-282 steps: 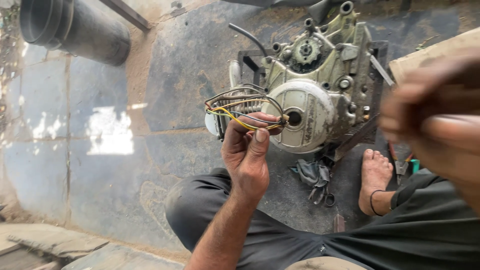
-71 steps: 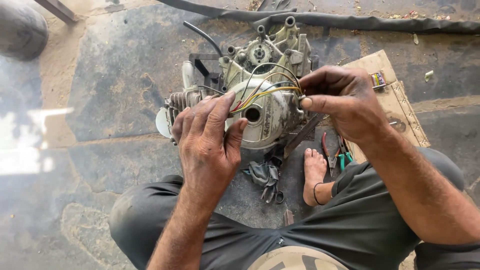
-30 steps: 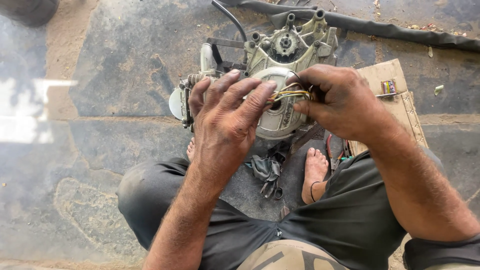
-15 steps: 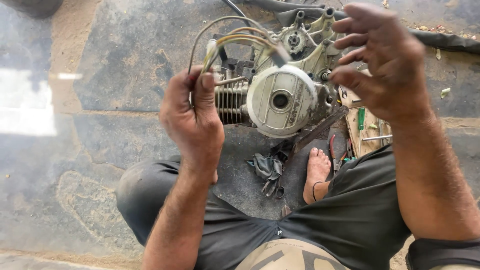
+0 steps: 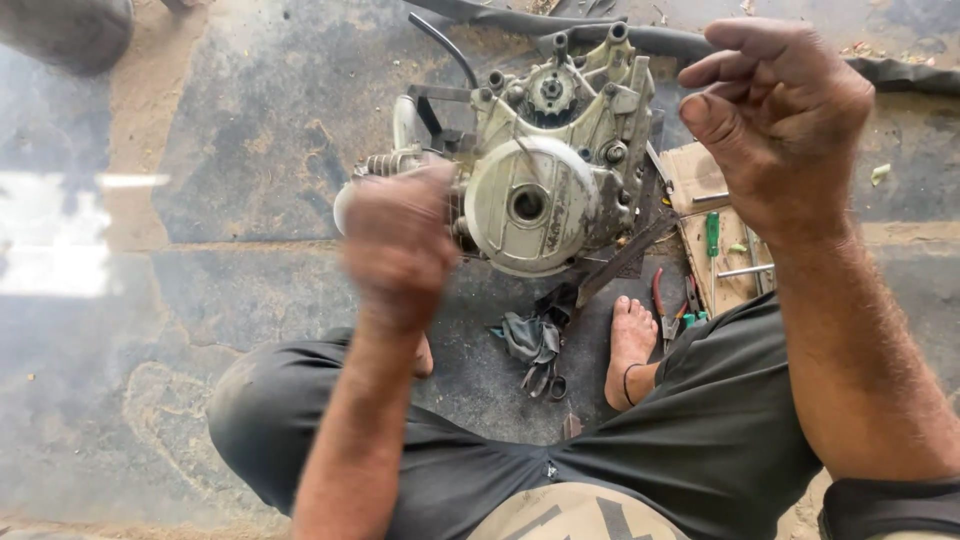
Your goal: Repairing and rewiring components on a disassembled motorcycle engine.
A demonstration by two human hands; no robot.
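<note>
The left hand (image 5: 400, 240) has dropped from its raised position half a second back and is now a motion-blurred fist in front of the engine (image 5: 540, 170); the wire bundle it held up no longer shows, so I cannot tell whether its fingers grip anything. The right hand (image 5: 780, 110), at 1 o'clock of the engine, hangs loosely curled and empty. The engine sits on the floor (image 5: 250, 130) between the knees.

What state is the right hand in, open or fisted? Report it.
Open: the right hand is raised beside the engine, fingers loosely curled, holding nothing.

Silver-grey engine (image 5: 545, 190); green-handled screwdriver (image 5: 712, 235)
</note>
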